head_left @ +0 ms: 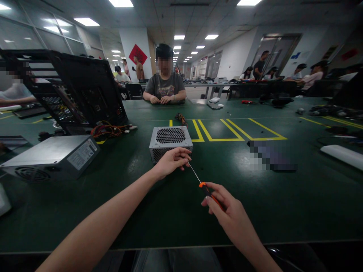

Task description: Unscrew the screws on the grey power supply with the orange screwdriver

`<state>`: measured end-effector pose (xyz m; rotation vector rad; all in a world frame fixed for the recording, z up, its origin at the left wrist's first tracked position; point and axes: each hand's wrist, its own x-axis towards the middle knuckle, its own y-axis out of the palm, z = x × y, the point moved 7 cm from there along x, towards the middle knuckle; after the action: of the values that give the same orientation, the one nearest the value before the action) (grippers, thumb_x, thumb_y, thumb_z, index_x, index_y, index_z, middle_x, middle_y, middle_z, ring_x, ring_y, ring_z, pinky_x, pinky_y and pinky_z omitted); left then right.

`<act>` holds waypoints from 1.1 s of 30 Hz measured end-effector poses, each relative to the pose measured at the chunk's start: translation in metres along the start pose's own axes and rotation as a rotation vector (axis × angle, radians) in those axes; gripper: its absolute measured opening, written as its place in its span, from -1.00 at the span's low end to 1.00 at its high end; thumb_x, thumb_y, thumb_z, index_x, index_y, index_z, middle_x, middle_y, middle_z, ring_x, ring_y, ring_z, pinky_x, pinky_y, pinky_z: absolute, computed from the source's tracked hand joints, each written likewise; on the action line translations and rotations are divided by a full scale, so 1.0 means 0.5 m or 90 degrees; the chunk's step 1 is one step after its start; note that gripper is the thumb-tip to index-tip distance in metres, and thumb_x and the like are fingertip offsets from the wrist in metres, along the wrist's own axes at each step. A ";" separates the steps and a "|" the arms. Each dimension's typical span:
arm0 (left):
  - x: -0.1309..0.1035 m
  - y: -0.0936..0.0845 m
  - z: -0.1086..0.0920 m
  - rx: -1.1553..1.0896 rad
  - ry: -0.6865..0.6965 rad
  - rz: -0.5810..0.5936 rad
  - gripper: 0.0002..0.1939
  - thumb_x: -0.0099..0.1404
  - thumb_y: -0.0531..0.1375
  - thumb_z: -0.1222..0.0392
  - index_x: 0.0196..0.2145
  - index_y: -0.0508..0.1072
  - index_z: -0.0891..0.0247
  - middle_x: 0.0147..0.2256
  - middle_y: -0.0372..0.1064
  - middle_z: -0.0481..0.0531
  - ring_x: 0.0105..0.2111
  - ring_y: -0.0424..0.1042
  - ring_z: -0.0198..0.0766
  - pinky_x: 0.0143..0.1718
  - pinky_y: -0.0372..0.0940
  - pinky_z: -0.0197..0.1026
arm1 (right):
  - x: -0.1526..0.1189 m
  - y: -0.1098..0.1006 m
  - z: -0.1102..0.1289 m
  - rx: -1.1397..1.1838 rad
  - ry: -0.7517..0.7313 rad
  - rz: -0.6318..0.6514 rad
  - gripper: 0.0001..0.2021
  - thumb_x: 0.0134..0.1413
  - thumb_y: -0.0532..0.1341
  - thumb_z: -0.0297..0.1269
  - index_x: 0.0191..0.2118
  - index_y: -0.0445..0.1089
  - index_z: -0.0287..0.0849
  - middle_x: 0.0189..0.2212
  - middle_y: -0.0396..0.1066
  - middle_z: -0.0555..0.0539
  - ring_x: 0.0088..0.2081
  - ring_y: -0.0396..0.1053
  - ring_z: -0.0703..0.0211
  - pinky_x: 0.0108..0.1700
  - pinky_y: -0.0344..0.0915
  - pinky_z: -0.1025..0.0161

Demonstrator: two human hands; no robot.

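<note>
A grey metal computer power supply (171, 142) with honeycomb vents sits on the green table in front of me. My left hand (175, 161) is at its front right corner, covering part of the front face. Its fingers are closed around the tip end of a screwdriver (210, 194); whether a small screw is also between them is hidden. My right hand (225, 207) grips the screwdriver's black and orange handle, to the right of and nearer to me than the power supply. The thin shaft slants up and left to my left fingertips.
A second power supply (51, 156) lies at left, its cables (109, 130) beside a tall black computer case (82, 88). A blurred-out item (273, 155) and a white bar (343, 155) lie right. Yellow tape (227, 139) marks the table (159, 219). A person (165, 83) sits opposite.
</note>
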<state>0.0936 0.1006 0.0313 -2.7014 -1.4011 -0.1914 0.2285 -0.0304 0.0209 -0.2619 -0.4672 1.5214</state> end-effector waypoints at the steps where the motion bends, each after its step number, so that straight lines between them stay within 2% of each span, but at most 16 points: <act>1: 0.000 -0.001 0.001 -0.005 -0.008 -0.004 -0.66 0.12 0.24 0.22 -0.13 0.34 0.30 -0.25 0.38 0.07 -0.39 0.41 -0.36 -0.47 0.27 -0.34 | -0.001 0.002 -0.006 0.033 0.019 0.006 -0.67 0.11 0.05 -0.18 -0.04 0.27 -0.19 -0.47 0.44 -0.02 -0.52 0.35 0.27 -0.54 0.27 0.34; 5: 0.000 -0.003 0.005 -0.043 -0.034 -0.022 -0.63 0.09 0.27 0.25 -0.13 0.35 0.33 -0.20 0.41 0.12 -0.36 0.44 -0.34 -0.44 0.29 -0.32 | -0.005 0.005 -0.027 0.106 0.085 0.012 -0.61 0.12 0.03 -0.09 0.01 0.21 -0.19 -0.44 0.41 -0.05 -0.54 0.28 0.29 -0.66 0.15 0.39; 12: 0.000 -0.004 0.018 -0.163 -0.067 -0.043 -0.72 0.11 0.26 0.32 -0.18 0.40 0.34 -0.25 0.46 0.10 -0.25 0.44 -0.33 -0.23 0.31 -0.29 | -0.007 0.000 -0.026 0.129 0.098 -0.006 -0.59 0.09 0.05 -0.07 0.00 0.20 -0.19 -0.42 0.40 -0.06 -0.52 0.26 0.28 -0.64 0.15 0.38; 25: -0.002 -0.010 0.016 -0.163 -0.035 -0.083 -0.69 0.03 0.32 0.32 -0.22 0.42 0.33 -0.29 0.47 0.05 -0.30 0.44 -0.35 -0.30 0.30 -0.32 | -0.007 -0.001 -0.037 0.102 0.106 -0.007 -0.63 0.12 0.02 -0.12 0.00 0.20 -0.17 -0.40 0.38 -0.06 -0.48 0.25 0.27 -0.60 0.11 0.37; 33: -0.003 -0.008 0.013 -0.187 -0.045 -0.099 -0.69 0.01 0.32 0.34 -0.24 0.42 0.32 -0.31 0.46 0.03 -0.31 0.44 -0.36 -0.33 0.29 -0.35 | -0.009 0.001 -0.038 0.092 0.123 -0.007 -0.62 0.14 -0.03 -0.08 0.01 0.19 -0.15 -0.37 0.33 -0.04 -0.57 0.12 0.34 -0.60 0.07 0.34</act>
<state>0.0898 0.1025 0.0248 -2.8505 -1.7288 -0.3422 0.2367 -0.0324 0.0031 -0.2890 -0.2049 1.4947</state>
